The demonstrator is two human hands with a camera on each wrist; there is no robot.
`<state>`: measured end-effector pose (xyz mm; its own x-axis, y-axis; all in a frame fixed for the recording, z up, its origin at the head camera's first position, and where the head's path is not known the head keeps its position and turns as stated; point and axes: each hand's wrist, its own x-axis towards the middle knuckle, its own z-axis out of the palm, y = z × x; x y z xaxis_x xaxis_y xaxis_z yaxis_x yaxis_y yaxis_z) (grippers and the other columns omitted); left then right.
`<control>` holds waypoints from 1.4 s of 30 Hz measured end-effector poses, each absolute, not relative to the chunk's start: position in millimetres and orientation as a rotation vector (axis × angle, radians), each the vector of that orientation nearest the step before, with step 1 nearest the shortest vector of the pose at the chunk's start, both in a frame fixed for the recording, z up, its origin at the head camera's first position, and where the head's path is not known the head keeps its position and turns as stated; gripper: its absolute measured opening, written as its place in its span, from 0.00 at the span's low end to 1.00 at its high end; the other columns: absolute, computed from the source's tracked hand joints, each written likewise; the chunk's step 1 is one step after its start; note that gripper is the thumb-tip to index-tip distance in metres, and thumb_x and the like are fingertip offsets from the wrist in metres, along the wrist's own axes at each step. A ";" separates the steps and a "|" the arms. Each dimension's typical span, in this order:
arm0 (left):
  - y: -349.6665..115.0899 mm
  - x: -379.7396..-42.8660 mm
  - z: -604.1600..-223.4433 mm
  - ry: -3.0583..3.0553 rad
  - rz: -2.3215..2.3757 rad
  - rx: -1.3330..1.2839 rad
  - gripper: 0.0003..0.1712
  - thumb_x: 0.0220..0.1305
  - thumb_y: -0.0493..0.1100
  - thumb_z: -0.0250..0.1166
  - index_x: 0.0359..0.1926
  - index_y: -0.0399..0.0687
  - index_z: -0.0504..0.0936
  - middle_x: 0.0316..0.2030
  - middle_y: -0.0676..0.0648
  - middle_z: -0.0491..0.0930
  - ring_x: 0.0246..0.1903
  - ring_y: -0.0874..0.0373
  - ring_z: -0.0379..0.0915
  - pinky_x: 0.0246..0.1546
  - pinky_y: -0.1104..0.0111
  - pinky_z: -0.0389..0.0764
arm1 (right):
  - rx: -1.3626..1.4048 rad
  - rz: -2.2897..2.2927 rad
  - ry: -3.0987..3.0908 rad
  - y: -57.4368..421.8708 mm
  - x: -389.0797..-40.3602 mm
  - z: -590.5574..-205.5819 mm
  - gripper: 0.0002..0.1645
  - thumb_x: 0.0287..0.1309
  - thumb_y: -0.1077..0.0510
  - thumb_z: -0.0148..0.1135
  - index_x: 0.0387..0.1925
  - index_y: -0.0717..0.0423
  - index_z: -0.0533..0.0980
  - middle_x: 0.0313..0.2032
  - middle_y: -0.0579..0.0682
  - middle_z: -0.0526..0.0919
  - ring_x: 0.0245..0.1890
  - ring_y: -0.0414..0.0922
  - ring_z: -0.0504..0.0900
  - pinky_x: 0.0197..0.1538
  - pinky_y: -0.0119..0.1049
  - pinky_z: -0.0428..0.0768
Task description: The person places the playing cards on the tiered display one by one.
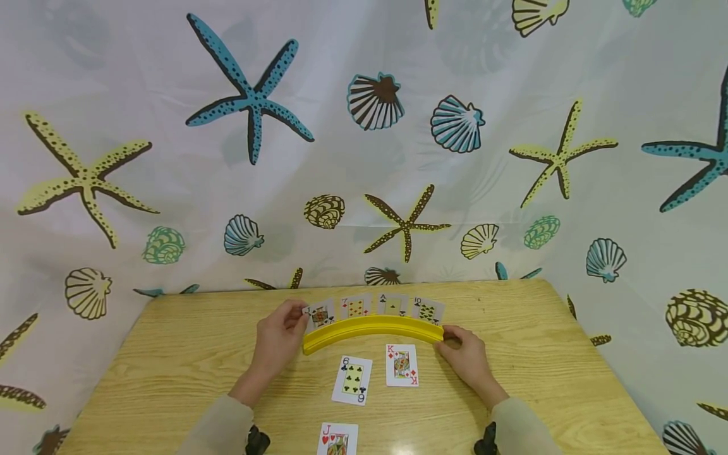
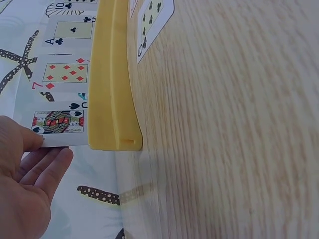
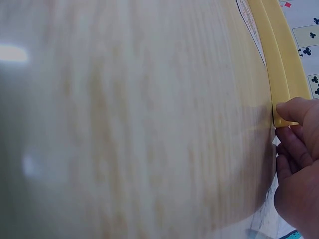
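Observation:
A curved yellow card holder stands on the table with cards upright in its slot: jack of spades, seven of diamonds, ace of clubs and ten of clubs. My left hand pinches the outer edge of the jack of spades, thumb in front and fingers behind, as the left wrist view shows. At the holder's other end, my right hand grips the yellow tip; its thumb lies on the front face.
Face up before the holder lie a six of clubs and a king of diamonds. Nearer me, a jack of hearts is cut off by the frame's bottom. A patterned curtain hangs behind the wooden table.

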<state>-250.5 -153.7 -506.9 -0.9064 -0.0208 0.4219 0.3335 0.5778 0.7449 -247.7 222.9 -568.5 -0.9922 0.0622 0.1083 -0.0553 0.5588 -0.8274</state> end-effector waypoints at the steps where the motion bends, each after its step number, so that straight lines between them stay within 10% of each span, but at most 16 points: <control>1: -153.9 -250.5 -507.0 -2.429 -1.259 -0.249 0.12 0.69 0.29 0.68 0.52 0.37 0.84 0.41 0.37 0.88 0.40 0.45 0.88 0.44 0.55 0.91 | -0.005 1.419 -2.662 222.7 -247.7 -568.3 0.25 0.64 0.60 0.72 0.60 0.66 0.81 0.51 0.59 0.89 0.54 0.56 0.85 0.67 0.58 0.78; 32: -210.5 -188.8 -508.4 -2.670 -1.216 -0.211 0.16 0.69 0.40 0.72 0.56 0.44 0.84 0.44 0.42 0.89 0.44 0.50 0.88 0.45 0.69 0.89 | 0.002 1.418 -2.656 223.6 -247.2 -568.5 0.24 0.64 0.61 0.72 0.60 0.65 0.82 0.51 0.59 0.89 0.56 0.57 0.84 0.67 0.58 0.77; 42: -228.7 -144.8 -507.6 -2.915 -1.173 -0.016 0.20 0.71 0.48 0.71 0.59 0.45 0.84 0.55 0.42 0.88 0.56 0.44 0.85 0.56 0.54 0.87 | 0.002 1.422 -2.648 223.6 -247.5 -569.3 0.24 0.64 0.60 0.73 0.60 0.65 0.82 0.51 0.59 0.89 0.55 0.57 0.84 0.68 0.59 0.76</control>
<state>-144.8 -228.7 -507.6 -1.0000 0.0094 0.0031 0.0089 0.7213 0.6925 -247.5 223.6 -569.3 -0.9908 0.0630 0.1197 -0.0650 0.5544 -0.8297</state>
